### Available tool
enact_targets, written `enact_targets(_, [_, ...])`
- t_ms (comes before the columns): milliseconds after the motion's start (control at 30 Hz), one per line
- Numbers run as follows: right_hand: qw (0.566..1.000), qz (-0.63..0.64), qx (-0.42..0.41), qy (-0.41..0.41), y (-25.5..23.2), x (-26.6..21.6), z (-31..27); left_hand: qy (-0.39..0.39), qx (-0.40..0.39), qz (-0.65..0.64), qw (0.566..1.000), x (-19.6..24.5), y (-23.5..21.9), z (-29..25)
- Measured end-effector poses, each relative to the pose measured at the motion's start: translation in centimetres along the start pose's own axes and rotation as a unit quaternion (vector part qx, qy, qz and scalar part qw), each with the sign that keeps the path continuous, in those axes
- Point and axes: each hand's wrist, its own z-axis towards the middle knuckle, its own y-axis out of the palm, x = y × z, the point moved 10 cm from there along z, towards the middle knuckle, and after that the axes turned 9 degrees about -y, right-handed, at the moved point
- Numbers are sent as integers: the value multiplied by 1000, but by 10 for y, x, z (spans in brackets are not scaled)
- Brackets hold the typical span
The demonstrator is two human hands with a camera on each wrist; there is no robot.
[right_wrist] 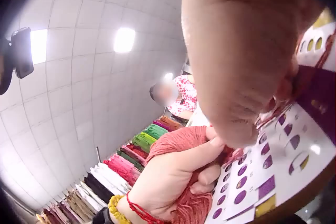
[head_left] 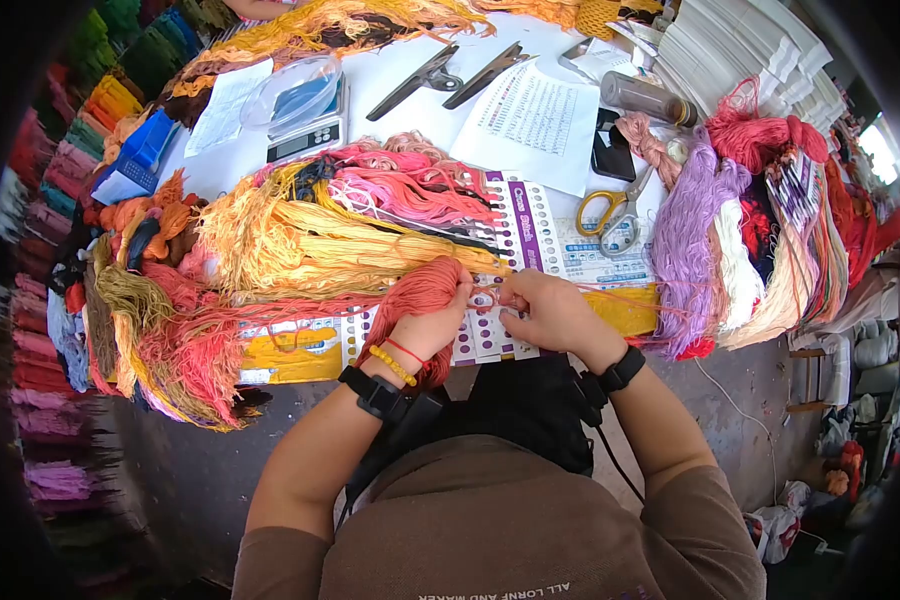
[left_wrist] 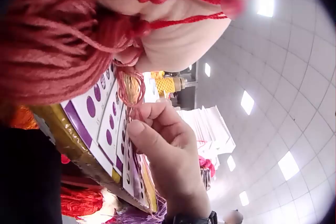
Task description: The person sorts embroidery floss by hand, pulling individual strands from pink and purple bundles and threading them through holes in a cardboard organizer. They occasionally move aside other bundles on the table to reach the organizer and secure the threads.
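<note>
Reddish yarn (head_left: 410, 302) is being gripped by left hand (head_left: 436, 328), strands (left_wrist: 129, 88) beside that grip being pinched by right hand (head_left: 558, 314); looks light, soft, snag-prone, best held mid-bundle.

The head view is bright and fairly sharp, with fisheye bending, black corners and white glare at the right edge. Ceiling lights (left_wrist: 287, 165) glow blown-out at the right of the left wrist view and upper left of the right wrist view, where the nearest hand (right_wrist: 236, 61) looms soft and blurred.
</note>
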Motion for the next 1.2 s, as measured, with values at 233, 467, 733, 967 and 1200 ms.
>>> enact_targets(233, [997,-37,52,-53,-1,2,-1,-142,-12,-100,985,-26,-25,-1])
enact_targets(467, [789,145,580,137,-181,103,-88,-245,-28,-355,902,-10,-50,-21])
enact_targets(733, [965,156,192,85,-42,29,-17,-289,-229,-230,901,-15,40,-22])
enact_targets(967, [984,81,120,100,-7,27,-11,-277,-166,-254,912,-18,39,-13])
enact_targets(1200, [985,-29,73,152,0,32,-4,-312,-153,-266,899,-27,51,-8])
